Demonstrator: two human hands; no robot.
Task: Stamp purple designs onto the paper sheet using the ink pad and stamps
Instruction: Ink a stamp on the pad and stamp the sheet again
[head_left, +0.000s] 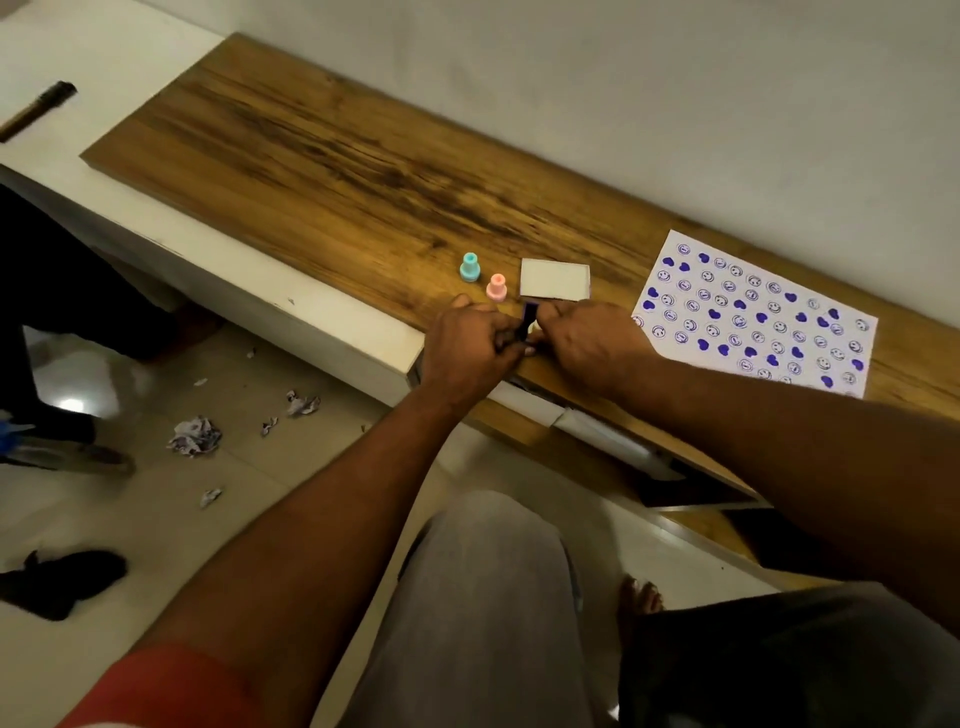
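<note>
left hand (470, 345), right hand (592, 343) pinch ink pad (528, 321) | on edge — long axis pointing away

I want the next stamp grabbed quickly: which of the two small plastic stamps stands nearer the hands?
The pink plastic stamp; the teal plastic stamp stands farther back.

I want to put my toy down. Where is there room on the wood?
Free: the long bare wooden top left of the teal stamp, and a narrower strip between the white box and paper sheet. Crowded: where the left hand and right hand hold the ink pad, by the pink stamp.
</note>
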